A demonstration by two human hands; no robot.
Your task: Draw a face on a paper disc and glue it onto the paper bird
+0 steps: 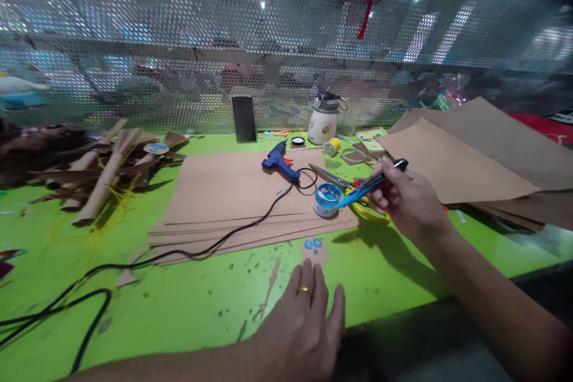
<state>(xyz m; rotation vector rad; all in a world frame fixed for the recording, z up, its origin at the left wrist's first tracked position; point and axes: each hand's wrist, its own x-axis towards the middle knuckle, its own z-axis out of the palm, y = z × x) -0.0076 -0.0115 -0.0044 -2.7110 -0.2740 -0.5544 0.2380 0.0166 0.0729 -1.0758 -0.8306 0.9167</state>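
My right hand [407,197] grips a paintbrush [364,188] with a black handle and a blue, paint-coated front end. Its tip is at the rim of a small open jar of blue paint [326,202]. Palm down, my left hand [302,322] lies on the green table with its fingers stretched out. The fingertips touch the lower edge of a round brown paper disc [316,253], which bears two blue rings and a small blue mark. Scissors [331,175] with yellow handles lie behind the jar, partly hidden by it and the brush.
A blue glue gun [281,164] rests on stacked brown paper [215,182], its black cord [224,243] crossing the table to the left. Rolled paper pieces [107,176] lie left, large brown sheets [452,161] right. A phone [244,119] and a bottle [323,122] stand behind.
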